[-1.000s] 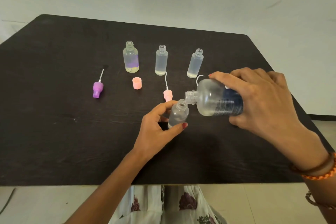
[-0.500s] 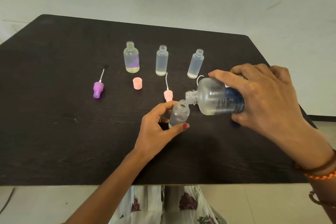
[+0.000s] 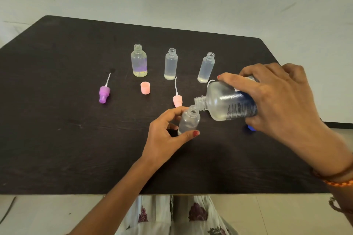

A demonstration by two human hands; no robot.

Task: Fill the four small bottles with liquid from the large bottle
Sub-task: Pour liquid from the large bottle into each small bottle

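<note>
My right hand (image 3: 282, 99) grips the large clear bottle (image 3: 225, 101) with a blue label, tipped nearly level, its open neck touching the mouth of a small clear bottle (image 3: 189, 120). My left hand (image 3: 166, 135) holds that small bottle upright on the black table (image 3: 66, 139) between thumb and fingers. Three other small open bottles stand in a row behind: one with a purple label (image 3: 139, 62), one in the middle (image 3: 171, 64) and one on the right (image 3: 206, 67), each with some liquid at the bottom.
A purple spray cap (image 3: 104, 93) with its tube lies at the left. A pink cap (image 3: 145, 87) and a pink spray head (image 3: 177, 100) with a tube lie near the middle. A small blue thing (image 3: 250, 127) shows under my right hand.
My right hand has tipped the large bottle further and brought its neck down onto the small bottle's mouth. The left hand has stayed in place.
</note>
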